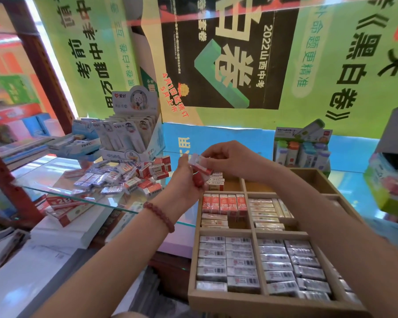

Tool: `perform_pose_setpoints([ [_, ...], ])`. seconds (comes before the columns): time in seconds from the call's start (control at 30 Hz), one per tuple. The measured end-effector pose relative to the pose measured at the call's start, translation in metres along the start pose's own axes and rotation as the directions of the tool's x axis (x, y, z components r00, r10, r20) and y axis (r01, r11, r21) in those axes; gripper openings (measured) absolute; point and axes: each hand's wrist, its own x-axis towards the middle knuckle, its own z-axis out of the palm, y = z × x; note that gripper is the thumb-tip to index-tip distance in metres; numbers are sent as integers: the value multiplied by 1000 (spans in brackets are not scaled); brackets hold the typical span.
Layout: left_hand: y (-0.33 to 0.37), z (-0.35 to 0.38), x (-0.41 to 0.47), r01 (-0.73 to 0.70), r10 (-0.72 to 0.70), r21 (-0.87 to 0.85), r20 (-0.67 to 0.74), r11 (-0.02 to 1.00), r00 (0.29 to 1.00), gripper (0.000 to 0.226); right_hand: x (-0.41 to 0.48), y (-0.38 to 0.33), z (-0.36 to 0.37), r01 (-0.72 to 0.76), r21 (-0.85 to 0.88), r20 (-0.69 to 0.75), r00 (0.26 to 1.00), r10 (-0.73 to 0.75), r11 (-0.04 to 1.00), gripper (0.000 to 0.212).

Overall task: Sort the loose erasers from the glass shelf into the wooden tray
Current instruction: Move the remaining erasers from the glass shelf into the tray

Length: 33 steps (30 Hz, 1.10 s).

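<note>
I see my left hand (pixel 185 180) clutching red erasers (pixel 198 182) (count unclear), right hand (pixel 232 160) pinching one eraser (pixel 200 163) above the tray (pixel 262 302).

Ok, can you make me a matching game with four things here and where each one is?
Things:
1. loose erasers
2. red 2B erasers
3. bead bracelet
4. silver-wrapped erasers

Places:
A. on the left wrist
B. in the nearest compartments of the wooden tray
C. heaped on the glass shelf
D. standing in a row in a middle tray compartment

Pairs: 1-C, 2-D, 3-A, 4-B
</note>
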Motion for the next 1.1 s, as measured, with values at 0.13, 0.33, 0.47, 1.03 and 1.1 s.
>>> perform_pose_setpoints([
  [0.13,1,-2,-7,43,-37,-59,103,997,994,41,1,12,-1,22,-255,15,1000,-18,967,20],
  [0.33,-6,-7,-8,-182,151,271,133,945,980,22,1,21,-3,6,-380,39,999,10,925,19],
  [0.47,-11,-18,-7,-433,392,517,194,738,899,23,-1,24,-6,20,-360,55,998,-1,933,21],
  [1.03,-5,-36,-2,-682,742,432,43,590,669,27,3,16,2,-340,-16,-45,940,339,940,23],
  [1.1,-7,-37,-5,-722,790,526,145,448,596,32,3,12,6,-417,128,-30,905,424,900,20],
])
